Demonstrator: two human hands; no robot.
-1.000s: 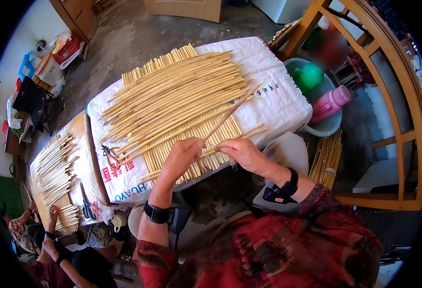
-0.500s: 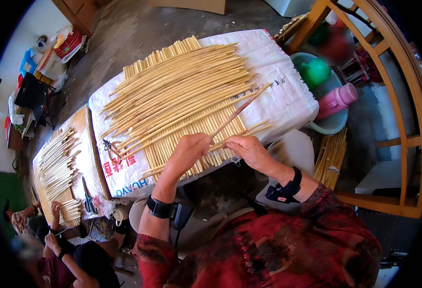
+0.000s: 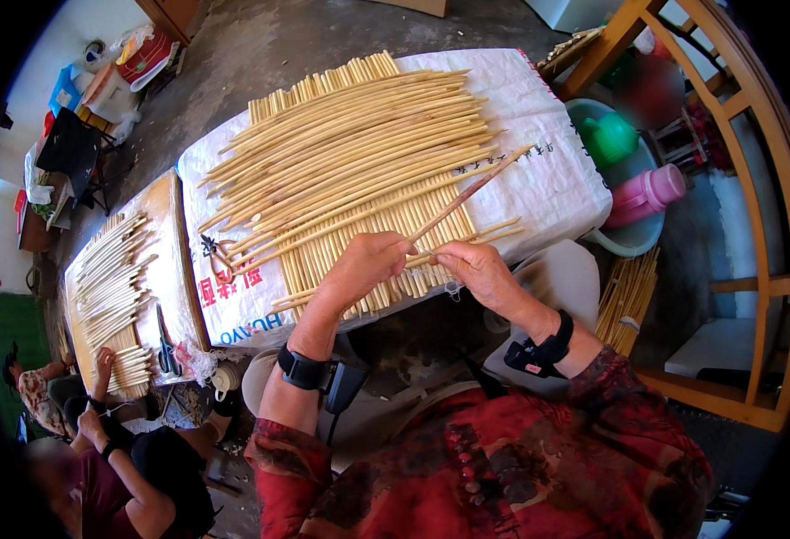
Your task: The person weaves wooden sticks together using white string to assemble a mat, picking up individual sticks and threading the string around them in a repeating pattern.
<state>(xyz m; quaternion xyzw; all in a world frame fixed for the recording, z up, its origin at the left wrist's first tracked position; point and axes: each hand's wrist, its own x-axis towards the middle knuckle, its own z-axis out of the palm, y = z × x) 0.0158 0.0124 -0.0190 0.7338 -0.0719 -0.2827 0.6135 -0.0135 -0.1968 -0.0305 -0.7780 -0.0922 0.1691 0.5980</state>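
My left hand is closed around the lower end of a brownish stick, which slants up to the right over the table. Close beside it, my right hand is pinched shut near that same end; what lies between its fingertips is too small to make out. Under both hands is a mat of short, pale sticks laid side by side. Many long, thin sticks lie across the mat. A bit of white thread hangs at the mat's near edge, below my right hand.
White woven sheeting covers the table. Dark-handled scissors lie left of the mat. At right stand a basin with a pink jug, a stick bundle and a wooden frame. A co-worker sits lower left.
The view has shifted a little, moving the whole scene slightly right and up. Both hands stay close together at the stick's lower end, with the fingers barely moved.
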